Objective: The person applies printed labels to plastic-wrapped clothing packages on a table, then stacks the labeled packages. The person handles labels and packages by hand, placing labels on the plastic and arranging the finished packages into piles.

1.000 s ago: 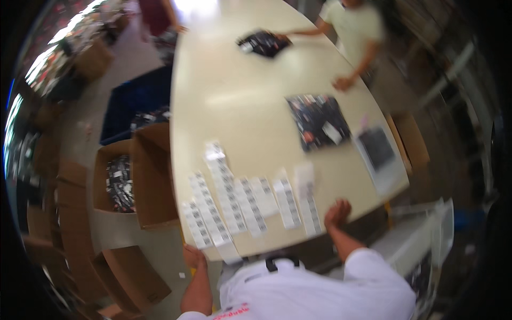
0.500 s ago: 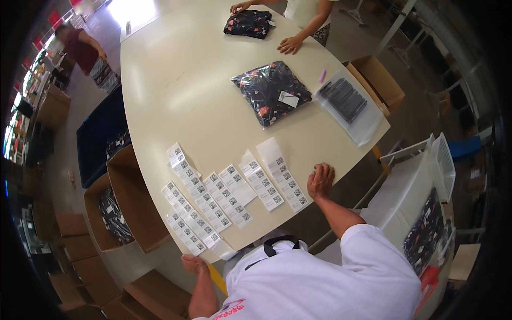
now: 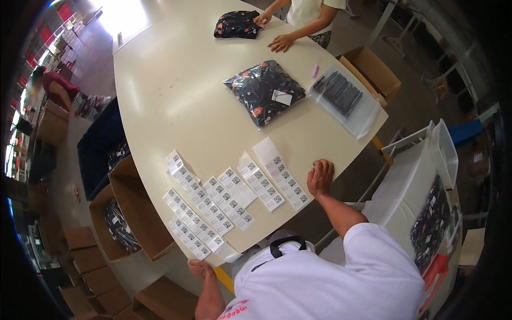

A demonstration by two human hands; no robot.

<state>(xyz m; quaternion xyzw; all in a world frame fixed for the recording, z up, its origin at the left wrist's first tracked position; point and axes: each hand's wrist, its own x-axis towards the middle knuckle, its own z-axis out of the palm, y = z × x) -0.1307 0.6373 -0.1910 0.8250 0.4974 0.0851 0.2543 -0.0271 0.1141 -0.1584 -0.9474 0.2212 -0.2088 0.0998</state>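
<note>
My right hand rests on the near right part of the table, fingers apart and slightly bent, holding nothing. At the near left corner my left hand touches the table's edge with its fingers curled in, and nothing shows in them. Between my hands lie several white strips of square-coded labels; the nearest label strip to my right hand is the rightmost one. Farther off, a dark floral garment in a clear bag bears a white tag. A stack of clear plastic bags lies at its right.
Across the table, another person's hand rests near a folded floral garment. A purple marker-like stick lies by the bags. Cardboard boxes and a blue bin flank the left. A white rack stands at my right.
The view has shifted slightly. The other person's hand has moved onto the folded garment's right side. A person at the far left has moved and bends lower. My hands stay in place.
</note>
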